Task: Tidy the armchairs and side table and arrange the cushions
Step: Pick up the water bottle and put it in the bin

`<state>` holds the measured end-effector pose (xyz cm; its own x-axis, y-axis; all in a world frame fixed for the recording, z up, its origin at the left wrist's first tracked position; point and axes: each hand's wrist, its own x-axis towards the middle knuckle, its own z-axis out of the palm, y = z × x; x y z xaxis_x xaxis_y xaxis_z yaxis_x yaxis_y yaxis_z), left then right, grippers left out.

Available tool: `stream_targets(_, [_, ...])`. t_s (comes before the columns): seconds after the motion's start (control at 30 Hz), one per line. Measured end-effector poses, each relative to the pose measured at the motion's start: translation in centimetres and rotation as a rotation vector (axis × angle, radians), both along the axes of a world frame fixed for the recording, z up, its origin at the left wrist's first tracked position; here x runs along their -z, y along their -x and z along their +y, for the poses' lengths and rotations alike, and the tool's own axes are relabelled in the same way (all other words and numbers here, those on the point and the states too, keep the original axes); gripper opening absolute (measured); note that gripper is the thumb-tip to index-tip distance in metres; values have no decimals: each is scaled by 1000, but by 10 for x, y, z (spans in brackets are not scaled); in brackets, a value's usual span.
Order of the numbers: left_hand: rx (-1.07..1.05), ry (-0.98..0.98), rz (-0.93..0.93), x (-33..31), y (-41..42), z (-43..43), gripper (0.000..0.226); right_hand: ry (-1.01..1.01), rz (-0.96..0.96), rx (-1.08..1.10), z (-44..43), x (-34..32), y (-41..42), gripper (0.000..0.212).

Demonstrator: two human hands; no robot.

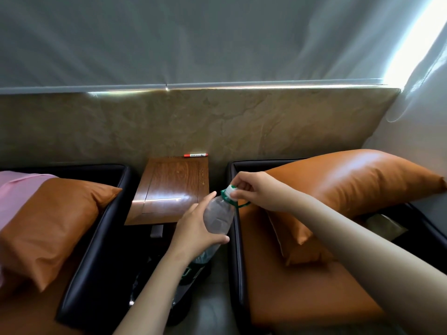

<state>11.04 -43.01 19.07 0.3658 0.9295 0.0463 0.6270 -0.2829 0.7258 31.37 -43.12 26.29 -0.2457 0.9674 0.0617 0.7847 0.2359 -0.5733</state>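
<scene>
Bottle duty is the step in hand: the clear plastic bottle (219, 217) is up in the air between the two black armchairs, just in front of the near edge of the brown wooden tabletop (174, 184). The left hand (196, 230) wraps around the bottle's body, thumb on one side and fingers curled round the other. The right hand (256, 189) pinches the green-and-white screw cap (229, 191) between its fingertips. A loose green ring dangles just below the neck.

From this angle I can't say whether the cap is being tightened or loosened. Going by the tidying job, sealing it seems likelier.

The bottle's long axis slants from its base, low by the left wrist, up to the cap. It points up, away from the person and a touch to the right, towards the right armchair (235, 238).

The next move calls for a steady left-hand hold while the right twists. After that, the bottle needs a proper spot.

There's plenty left to do. A red marker pen (195, 155) lies at the tabletop's far edge against the wall. An orange leather cushion (350, 189) leans askew in the right armchair. Another orange cushion (55, 221) lies on the left armchair (96, 250) beside a pink cloth (19, 197).
</scene>
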Motion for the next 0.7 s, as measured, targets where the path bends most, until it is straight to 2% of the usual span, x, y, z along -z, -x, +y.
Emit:
stream_targets(0.27, [-135, -137, 55, 11, -1, -4, 112, -19, 10, -7, 6, 7, 11, 25])
stream_targets(0.4, [-136, -74, 26, 21, 4, 1, 110, 40, -8, -30, 17, 11, 17, 31])
stream_targets(0.5, [-147, -52, 23, 29, 11, 8, 107, 9, -12, -42, 25, 17, 19, 38])
stream_targets(0.6, [-182, -78, 100, 31, 15, 15, 106, -24, 62, -6, 36, 27, 16, 44])
stream_targets(0.7, [-216, -97, 179, 33, 16, 19, 105, 64, 70, 11, 53, 41, 11, 58])
